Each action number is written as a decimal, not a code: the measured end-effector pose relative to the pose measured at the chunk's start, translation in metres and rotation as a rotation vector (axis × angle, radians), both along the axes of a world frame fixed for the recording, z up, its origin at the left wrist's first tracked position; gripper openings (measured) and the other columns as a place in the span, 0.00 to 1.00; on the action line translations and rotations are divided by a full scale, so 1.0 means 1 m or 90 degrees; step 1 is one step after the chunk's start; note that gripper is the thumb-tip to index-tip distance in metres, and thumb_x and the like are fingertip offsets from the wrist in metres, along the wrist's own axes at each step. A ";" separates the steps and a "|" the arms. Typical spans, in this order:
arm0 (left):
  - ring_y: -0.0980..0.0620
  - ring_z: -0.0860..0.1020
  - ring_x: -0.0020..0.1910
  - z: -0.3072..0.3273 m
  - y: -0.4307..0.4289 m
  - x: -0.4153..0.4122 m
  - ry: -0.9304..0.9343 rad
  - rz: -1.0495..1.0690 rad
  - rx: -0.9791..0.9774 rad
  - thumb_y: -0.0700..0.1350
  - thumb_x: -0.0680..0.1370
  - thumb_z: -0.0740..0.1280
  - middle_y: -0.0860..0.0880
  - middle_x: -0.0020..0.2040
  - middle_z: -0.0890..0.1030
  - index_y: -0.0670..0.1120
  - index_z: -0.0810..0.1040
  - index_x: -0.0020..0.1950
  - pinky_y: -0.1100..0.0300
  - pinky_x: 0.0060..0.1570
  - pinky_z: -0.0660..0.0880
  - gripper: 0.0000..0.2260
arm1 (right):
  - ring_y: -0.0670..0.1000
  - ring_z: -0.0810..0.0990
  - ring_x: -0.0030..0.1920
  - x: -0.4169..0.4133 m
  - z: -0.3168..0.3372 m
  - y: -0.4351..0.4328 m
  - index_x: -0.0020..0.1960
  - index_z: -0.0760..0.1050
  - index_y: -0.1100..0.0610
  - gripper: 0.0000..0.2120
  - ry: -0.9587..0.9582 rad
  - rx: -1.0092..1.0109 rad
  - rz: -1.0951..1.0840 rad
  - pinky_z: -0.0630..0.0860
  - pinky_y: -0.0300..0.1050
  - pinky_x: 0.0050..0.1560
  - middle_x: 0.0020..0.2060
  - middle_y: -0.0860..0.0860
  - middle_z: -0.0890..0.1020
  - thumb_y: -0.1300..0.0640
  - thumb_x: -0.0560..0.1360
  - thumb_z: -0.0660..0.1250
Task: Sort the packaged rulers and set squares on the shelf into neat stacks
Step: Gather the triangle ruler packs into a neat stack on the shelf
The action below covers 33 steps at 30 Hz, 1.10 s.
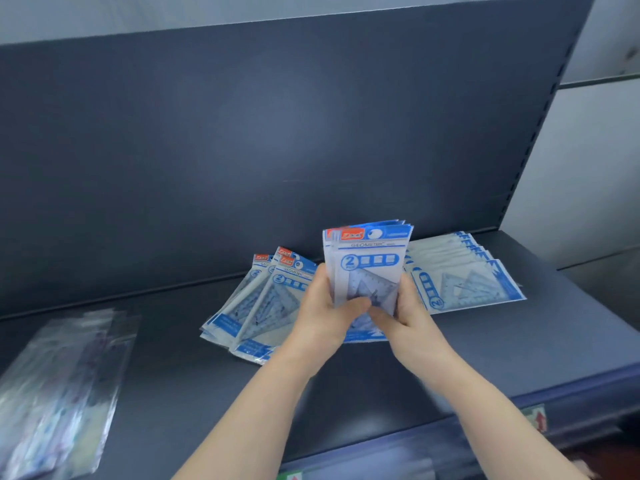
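Nearest the camera, the two bare forearms reach up from the bottom edge over the front lip of the dark shelf (467, 344), and both hands meet at the middle of it. The left hand (323, 317) and the right hand (410, 315) press in from either side on the lower part of an upright bundle of set-square packets (367, 265), thumbs across the front, holding it clear of the shelf. The bundle's top edges look nearly level, though a few back sheets stick out to the right. The glossy sleeves are likely slick, so if the squeeze eases while squaring them, the middle packets could slide down and fan out. Just left of the hands lies a loose, skewed heap of packets (258, 306); to the right a row of packets (471, 275) lies overlapped sideways along the back. Setting the bundle down carelessly could nudge either one further askew. At far left, the packaged rulers (59, 386) lie blurred near the front edge, where a sleeve or elbow might drag them off.
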<state>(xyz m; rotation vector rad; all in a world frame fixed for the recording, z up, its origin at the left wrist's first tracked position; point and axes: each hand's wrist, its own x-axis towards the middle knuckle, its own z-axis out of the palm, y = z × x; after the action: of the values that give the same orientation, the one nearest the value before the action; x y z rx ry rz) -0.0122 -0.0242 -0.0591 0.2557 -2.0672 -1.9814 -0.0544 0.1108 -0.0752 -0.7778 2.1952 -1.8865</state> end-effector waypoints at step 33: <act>0.45 0.70 0.39 0.032 0.131 -0.073 -0.213 -0.082 -0.948 0.46 0.73 0.67 0.52 0.39 0.72 0.49 0.64 0.43 0.57 0.33 0.59 0.10 | 0.50 0.70 0.59 -0.094 0.026 0.170 0.63 0.65 0.44 0.16 0.393 0.697 -0.068 0.62 0.49 0.60 0.59 0.43 0.75 0.55 0.78 0.62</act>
<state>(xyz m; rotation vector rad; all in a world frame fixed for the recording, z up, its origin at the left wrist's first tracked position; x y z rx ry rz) -0.0848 0.1072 -0.0269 0.1112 -3.1246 -0.0194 -0.1486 0.2808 -0.0492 -1.0298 3.0704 -0.2023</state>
